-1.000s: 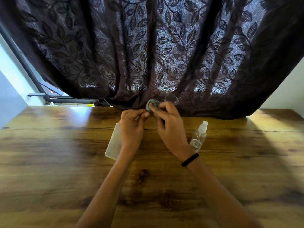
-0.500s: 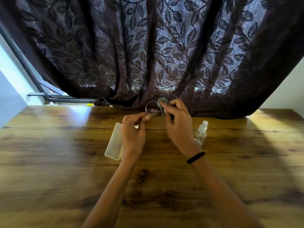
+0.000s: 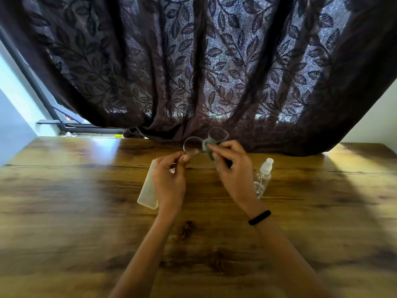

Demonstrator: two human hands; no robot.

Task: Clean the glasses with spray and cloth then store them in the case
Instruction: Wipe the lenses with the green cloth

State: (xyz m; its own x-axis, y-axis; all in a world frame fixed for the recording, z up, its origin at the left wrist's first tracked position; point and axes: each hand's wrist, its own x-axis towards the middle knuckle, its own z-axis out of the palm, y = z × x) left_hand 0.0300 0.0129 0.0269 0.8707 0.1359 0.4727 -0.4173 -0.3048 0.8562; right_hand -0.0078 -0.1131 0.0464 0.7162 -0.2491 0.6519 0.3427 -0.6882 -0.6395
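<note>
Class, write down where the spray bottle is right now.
In the head view, the spray bottle stands on the wooden table, just right of the right hand.

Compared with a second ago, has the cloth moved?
Yes. The cloth has shifted right, toward the spray bottle, which stayed put. It has gone from the left lens of the glasses toward the right one.

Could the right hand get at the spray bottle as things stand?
Probably yes. The bottle stands upright just beside the right hand, with nothing between; but that hand pinches the cloth and would need to let go first.
</note>
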